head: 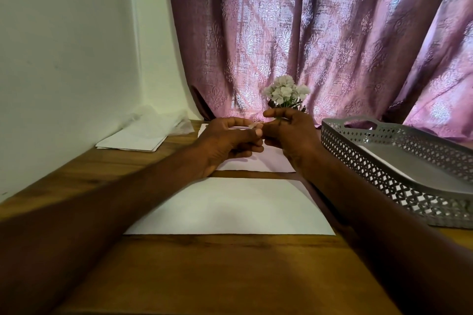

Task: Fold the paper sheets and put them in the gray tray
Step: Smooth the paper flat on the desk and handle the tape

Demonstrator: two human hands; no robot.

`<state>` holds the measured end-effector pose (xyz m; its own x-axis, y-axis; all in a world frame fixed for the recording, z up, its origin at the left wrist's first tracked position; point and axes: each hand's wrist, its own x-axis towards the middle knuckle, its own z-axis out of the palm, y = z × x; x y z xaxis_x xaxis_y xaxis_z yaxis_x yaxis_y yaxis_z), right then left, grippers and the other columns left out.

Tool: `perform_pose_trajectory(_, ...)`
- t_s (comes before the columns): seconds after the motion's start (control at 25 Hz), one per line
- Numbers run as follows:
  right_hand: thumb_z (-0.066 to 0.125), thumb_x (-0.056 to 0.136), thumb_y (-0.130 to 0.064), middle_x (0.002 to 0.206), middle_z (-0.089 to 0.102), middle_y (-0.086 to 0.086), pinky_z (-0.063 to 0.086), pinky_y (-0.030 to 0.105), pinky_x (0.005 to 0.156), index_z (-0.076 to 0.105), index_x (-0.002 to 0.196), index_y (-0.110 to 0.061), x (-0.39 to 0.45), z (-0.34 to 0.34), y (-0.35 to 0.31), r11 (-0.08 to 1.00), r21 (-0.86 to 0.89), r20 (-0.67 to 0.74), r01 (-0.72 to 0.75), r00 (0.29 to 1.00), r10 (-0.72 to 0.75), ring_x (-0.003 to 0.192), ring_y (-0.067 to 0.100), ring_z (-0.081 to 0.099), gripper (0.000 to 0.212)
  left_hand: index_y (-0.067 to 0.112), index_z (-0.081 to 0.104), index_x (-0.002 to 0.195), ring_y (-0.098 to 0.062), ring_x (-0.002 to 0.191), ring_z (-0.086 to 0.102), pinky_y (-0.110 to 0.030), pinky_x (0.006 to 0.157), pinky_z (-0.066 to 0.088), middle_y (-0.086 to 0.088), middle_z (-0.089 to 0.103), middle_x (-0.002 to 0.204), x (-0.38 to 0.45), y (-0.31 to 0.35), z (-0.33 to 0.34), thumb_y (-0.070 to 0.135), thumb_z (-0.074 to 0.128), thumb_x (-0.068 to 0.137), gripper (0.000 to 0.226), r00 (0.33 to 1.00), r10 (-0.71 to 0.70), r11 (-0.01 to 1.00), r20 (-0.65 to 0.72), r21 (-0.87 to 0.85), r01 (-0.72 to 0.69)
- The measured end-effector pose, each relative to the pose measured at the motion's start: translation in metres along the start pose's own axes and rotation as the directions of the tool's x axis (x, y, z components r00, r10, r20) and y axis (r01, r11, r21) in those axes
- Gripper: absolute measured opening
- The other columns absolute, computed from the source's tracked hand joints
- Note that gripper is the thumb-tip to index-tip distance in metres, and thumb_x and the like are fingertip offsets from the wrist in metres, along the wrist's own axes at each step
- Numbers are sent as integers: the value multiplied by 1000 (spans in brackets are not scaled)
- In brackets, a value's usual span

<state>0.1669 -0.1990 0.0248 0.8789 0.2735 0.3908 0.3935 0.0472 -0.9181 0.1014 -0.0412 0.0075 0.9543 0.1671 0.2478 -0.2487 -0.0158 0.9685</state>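
Observation:
A white paper sheet (230, 207) lies flat on the wooden table (204, 276) right in front of me. A second sheet (258, 161) lies just beyond it, partly under my hands. My left hand (225, 143) hovers over that far sheet, and its thumb and forefinger pinch a small pale scrap (254, 125). My right hand (289, 135) meets it fingertip to fingertip with curled fingers; whether it holds anything is hidden. The gray perforated tray (384, 171) stands to the right, with a folded white sheet (381, 161) lying inside.
A small bunch of white flowers (285, 91) stands behind my right hand, against a purple curtain (320, 33). Folded white papers (133, 142) under clear plastic lie at the back left, by the white wall (64, 46).

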Motion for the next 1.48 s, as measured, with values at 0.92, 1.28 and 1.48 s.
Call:
perform_pose_trajectory(0.92, 87, 72, 5, 95, 75, 27, 63, 34, 66, 62, 112, 2, -6, -6, -14, 990, 95, -75, -108, 990, 116, 75, 32, 77, 47, 8, 74, 112, -23, 92, 77, -37, 86, 60, -8, 80, 101, -1, 15, -13, 46, 70, 93, 42, 990, 4, 977, -143, 212, 26)
perform_pose_trajectory(1.28, 86, 63, 5, 81, 65, 21, 45, 31, 55, 54, 82, -17, -2, 2, -7, 998, -39, -112, -51, 993, 46, 66, 26, 64, 44, 6, 75, 99, -22, 88, 76, -37, 88, 59, -11, 78, 90, 3, 9, -7, 16, 70, 95, 12, 990, 48, 976, -131, 217, -19)
perform_pose_trajectory(1.48, 88, 75, -6, 100, 69, 18, 57, 44, 70, 63, 94, -14, 1, -15, -8, 994, 23, -69, -103, 992, 104, 83, 31, 65, 32, 3, 75, 106, -18, 82, 76, -38, 88, 56, -10, 79, 88, 4, 10, -22, 19, 70, 95, 20, 979, 25, 995, -201, 98, -5)
